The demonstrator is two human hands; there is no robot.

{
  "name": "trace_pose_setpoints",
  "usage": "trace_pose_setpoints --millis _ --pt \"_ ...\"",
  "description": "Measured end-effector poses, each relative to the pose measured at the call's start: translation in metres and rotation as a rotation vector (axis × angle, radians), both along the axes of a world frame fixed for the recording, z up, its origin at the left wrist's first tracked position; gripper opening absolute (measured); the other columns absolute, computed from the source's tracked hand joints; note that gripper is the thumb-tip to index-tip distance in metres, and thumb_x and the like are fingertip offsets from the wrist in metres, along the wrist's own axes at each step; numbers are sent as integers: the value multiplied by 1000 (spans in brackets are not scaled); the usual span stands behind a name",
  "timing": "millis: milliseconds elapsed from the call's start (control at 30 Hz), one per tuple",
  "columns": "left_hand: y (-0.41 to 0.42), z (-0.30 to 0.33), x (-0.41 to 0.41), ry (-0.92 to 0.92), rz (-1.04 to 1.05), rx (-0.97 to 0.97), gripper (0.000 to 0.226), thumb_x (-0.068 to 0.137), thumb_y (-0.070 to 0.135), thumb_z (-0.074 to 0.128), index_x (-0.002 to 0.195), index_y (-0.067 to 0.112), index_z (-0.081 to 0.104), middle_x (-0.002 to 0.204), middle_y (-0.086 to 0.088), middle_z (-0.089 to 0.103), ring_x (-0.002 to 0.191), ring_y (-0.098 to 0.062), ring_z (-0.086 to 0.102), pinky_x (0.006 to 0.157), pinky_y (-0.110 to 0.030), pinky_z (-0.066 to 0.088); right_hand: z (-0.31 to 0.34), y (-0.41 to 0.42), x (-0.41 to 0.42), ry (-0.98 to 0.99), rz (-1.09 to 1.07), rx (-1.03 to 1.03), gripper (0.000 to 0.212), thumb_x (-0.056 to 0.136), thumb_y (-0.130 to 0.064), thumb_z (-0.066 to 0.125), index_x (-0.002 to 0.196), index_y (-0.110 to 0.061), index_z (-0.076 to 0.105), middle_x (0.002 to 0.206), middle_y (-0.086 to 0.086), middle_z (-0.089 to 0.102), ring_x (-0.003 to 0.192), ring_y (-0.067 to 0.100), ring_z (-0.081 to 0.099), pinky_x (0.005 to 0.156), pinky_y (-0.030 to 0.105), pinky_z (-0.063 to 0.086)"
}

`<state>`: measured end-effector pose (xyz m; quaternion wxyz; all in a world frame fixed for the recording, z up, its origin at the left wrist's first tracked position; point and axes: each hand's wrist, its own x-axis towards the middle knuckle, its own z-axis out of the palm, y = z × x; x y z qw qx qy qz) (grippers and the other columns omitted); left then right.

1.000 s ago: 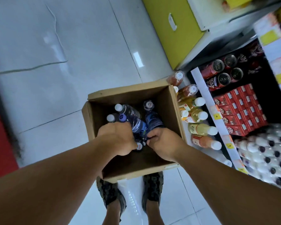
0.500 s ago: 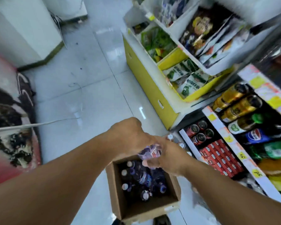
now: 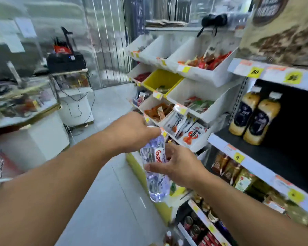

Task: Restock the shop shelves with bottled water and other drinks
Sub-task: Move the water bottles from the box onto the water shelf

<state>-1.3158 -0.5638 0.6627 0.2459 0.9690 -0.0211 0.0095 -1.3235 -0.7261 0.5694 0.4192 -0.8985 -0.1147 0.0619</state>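
Water bottle [image 3: 156,167], in transit from stock to shelf.
Left hand [image 3: 132,132] is gripping its top, right hand [image 3: 178,167] is clasping its labelled middle; it is hanging upright beside the snack bins [image 3: 199,89]. Next move is likely calling for a swing right onto the drinks shelf [image 3: 247,157].

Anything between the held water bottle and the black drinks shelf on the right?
Nothing visible. Both hands, left hand and right hand, hold the water bottle in open air; the black shelf has bare space beside two tall bottles.
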Motion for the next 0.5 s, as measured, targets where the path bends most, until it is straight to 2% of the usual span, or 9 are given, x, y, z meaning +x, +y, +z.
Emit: trace_pose_setpoints --millis 67,133,200,300,400,500 --pt "-13 48 -9 -122 -25 -49 45 85 46 60 75 2 65 68 -15 62 57 -23 49 51 -29 34 53 -10 -7 -102 -48 -28 47 63 -74 77 79 -35 58 62 -21 60 62 1 56 56 27 42" --pt "-27 90 -19 -210 -55 -108 45 86 47 60 68 5 63 59 -8 56 54 -22 48 50 -29 33 100 -20 -14 -207 -95 -58 54 59 -81 73 83 -36 59 69 -15 63 66 7 61 56 31 44" --pt "-42 126 -26 -285 -104 -170 45 87 50 60 72 8 67 59 -5 58 55 -23 52 52 -29 36 141 -33 -24 -301 -126 -85 57 59 -84 70 88 -35 60 72 -12 66 67 9 63 56 32 46" --pt "-71 172 -40 -404 -178 -239 43 88 54 60 82 14 74 69 -3 68 63 -20 60 56 -31 39 194 -59 -47 -389 -195 -92 52 66 -79 71 81 -31 55 59 -12 59 55 5 56 48 28 38" --pt "-104 202 -58 -505 -243 -337 42 90 52 59 78 14 72 53 6 60 47 -9 51 51 -28 37 233 -86 -69 -441 -258 -122 55 67 -80 70 74 -27 54 58 -6 61 51 8 57 47 30 41" --pt "-134 220 -69 -572 -305 -404 41 91 49 58 77 13 72 68 -2 69 59 -17 62 61 -37 49 258 -112 -88 -491 -342 -163 61 64 -86 65 75 -27 55 62 -4 61 55 12 59 48 34 47"
